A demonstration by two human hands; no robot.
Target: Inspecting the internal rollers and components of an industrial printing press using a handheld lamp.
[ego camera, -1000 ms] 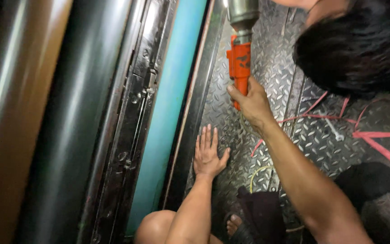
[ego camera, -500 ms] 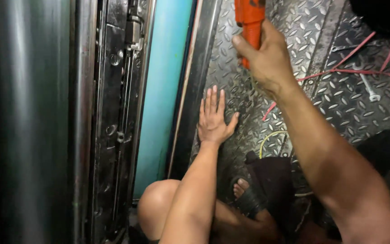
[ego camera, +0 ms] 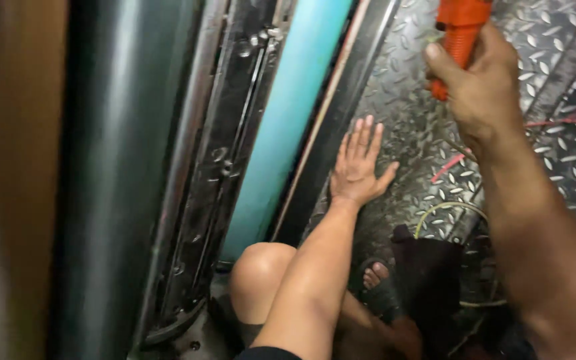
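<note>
Right hand (ego camera: pixel 485 87) shifted right, gripping orange tool (ego camera: pixel 460 37); left hand (ego camera: pixel 358 167) flat (fingers spread) on plate floor (ego camera: pixel 408 127).

I see my right hand (ego camera: pixel 481 93) wrapped around an orange tool handle (ego camera: pixel 460 33), ribbed, matt plastic by the look of it. My left hand (ego camera: pixel 358 167) lies flat on raised-tread steel floor plate (ego camera: pixel 408 127), dull grey with worn shine. Beside it runs a smooth, satin turquoise roller (ego camera: pixel 288 127) and a glossy dark metal cylinder (ego camera: pixel 115 180).

Right hand (ego camera: pixel 485 93) grips orange tool (ego camera: pixel 460 33); left hand (ego camera: pixel 359 167) flat on checker-plate floor (ego camera: pixel 408 80), beside turquoise roller (ego camera: pixel 288 127).
</note>
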